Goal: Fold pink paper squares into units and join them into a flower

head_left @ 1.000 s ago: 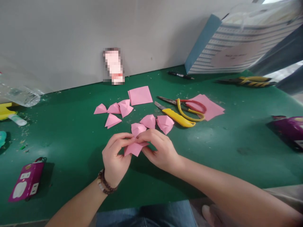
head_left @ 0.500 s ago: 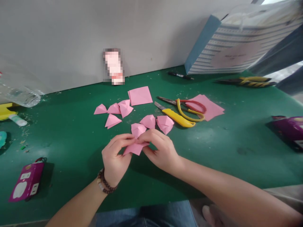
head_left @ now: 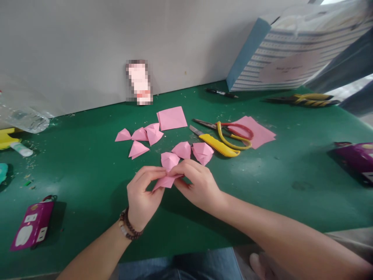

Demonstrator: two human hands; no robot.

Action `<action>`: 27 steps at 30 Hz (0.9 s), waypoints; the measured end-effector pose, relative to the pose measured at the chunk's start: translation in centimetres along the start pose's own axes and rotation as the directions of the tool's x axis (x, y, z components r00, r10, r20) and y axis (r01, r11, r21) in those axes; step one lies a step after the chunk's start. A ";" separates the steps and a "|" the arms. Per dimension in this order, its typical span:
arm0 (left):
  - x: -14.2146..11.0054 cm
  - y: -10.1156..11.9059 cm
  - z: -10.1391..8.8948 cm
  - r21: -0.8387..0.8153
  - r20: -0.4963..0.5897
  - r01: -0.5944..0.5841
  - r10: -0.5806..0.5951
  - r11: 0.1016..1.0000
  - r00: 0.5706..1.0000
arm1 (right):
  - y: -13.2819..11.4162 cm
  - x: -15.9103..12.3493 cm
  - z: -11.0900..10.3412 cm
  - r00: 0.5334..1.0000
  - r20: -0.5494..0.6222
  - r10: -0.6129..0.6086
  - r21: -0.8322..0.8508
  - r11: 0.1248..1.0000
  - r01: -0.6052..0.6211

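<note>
Both your left hand [head_left: 145, 196] and your right hand [head_left: 199, 186] pinch the pink paper piece [head_left: 166, 182] in their grip, just above the green desk [head_left: 279, 194]. Three folded pink pieces [head_left: 182, 150] lie just beyond your fingers, with the yellow-handled cutter [head_left: 220, 145] and scissors [head_left: 233, 132] to their right, near the flat pink sheets [head_left: 258, 132].

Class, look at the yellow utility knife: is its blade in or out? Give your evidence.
Out: the metal blade sticks out from the end of the yellow utility knife.
</note>
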State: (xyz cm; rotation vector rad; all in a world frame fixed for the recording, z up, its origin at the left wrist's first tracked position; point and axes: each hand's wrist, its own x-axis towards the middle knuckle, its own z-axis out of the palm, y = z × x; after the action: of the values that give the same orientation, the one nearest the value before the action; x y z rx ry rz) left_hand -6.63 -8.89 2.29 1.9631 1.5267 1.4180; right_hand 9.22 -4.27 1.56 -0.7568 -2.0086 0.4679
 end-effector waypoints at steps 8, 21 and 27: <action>-0.1 0.0 0.0 -0.006 0.015 0.015 -0.015 1.000 1.000 | 0.0 0.1 -0.1 1.000 0.009 -0.028 -0.044 0.999 0.028; 0.2 -0.1 0.2 -0.040 0.181 0.345 -0.333 0.938 0.925 | 0.3 -0.1 0.2 0.994 0.101 0.039 -0.053 0.998 -0.034; 0.7 -0.2 0.4 0.002 0.311 0.510 -0.485 0.860 0.817 | 0.0 0.3 0.2 0.908 0.322 0.270 -0.005 0.959 -0.283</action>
State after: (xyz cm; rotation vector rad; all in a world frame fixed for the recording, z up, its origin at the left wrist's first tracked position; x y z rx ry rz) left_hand -6.47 -8.11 2.35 1.4836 1.6412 0.8958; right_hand 8.97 -4.07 1.68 -0.9989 -2.1884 0.8425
